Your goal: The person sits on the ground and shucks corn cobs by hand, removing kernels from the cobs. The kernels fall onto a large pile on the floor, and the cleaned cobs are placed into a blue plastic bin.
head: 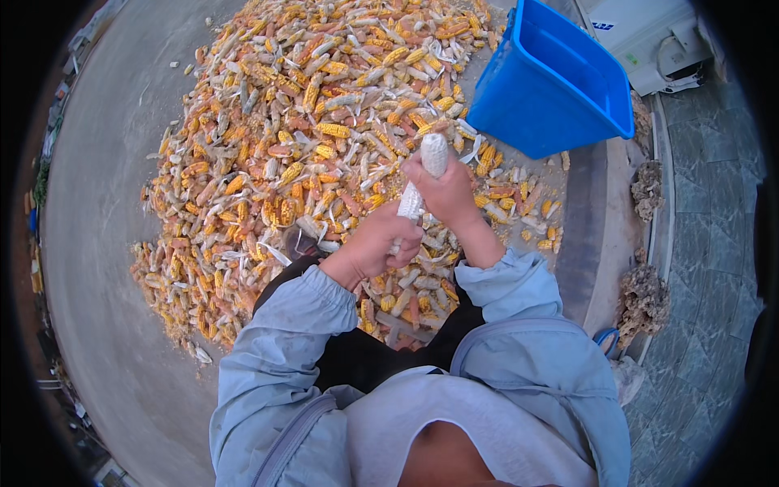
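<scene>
My left hand (386, 237) and my right hand (447, 189) are close together above the corn, with the right one farther forward. A whitish corn cob (434, 155) sticks up out of my right fist. Between the two hands shows a whitish cob length (410, 202), gripped at its lower end by my left hand. My fingers hide the middle, so I cannot tell whether this is one cob or two. Under and beyond my hands spreads a large heap of corn ears (328, 131), some yellow with kernels, others reddish or pale and partly bare.
A blue plastic bin (548, 85) stands tilted at the heap's right. Beyond it is a white appliance casing (645, 36). Rough brownish clumps (645, 298) lie along the ledge by grey tiles (700, 243). A shoe (302, 242) rests among the ears; concrete floor (115, 243) extends left.
</scene>
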### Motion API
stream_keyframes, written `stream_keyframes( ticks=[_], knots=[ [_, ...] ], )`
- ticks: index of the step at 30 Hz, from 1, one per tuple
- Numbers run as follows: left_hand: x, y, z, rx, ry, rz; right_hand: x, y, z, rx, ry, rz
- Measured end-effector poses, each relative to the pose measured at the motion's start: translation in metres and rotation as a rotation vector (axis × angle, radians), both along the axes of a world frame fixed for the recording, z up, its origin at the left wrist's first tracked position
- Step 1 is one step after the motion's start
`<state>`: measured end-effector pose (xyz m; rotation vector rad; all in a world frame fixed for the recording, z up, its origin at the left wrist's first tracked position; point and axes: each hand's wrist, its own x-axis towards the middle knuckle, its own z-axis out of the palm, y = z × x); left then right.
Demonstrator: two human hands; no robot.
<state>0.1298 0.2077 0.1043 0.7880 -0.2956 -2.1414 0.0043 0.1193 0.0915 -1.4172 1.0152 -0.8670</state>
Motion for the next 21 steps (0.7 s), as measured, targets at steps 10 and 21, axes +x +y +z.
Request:
stream_keyframes(
  ticks=[10,21],
  knots=[
    [-0.009,-0.009,-0.010,-0.262,-0.751,0.159,0.000,0.006,0.007,0.160,-0.162,0.279],
    [0.009,-0.006,-0.007,0.078,0.046,-0.032,-0.001,0.012,0.008,0.073,0.111,0.201]
  ],
)
